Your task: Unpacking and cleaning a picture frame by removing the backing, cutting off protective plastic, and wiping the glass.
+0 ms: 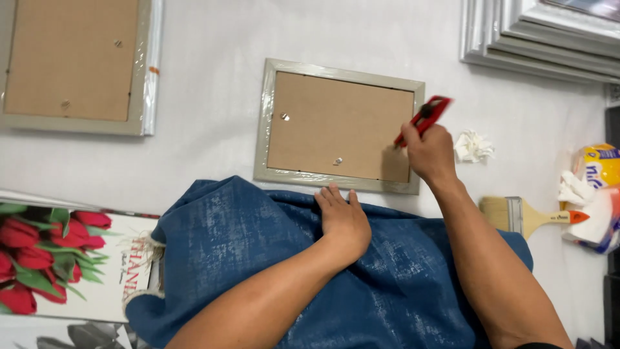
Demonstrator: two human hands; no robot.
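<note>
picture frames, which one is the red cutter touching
The middle frame, back side up, under the red cutter in the right hand. The frame at far left lies untouched.

Two wrapped frames [339, 126], one brush [526, 217]

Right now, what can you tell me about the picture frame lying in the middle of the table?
The picture frame lies face down on the white table, its brown fibreboard back up, with small metal fittings. Its pale grey-green border is wrapped in clear shiny film. The right hand holds a red utility knife at its right edge. The left hand rests on blue cloth beside its lower edge.
</note>
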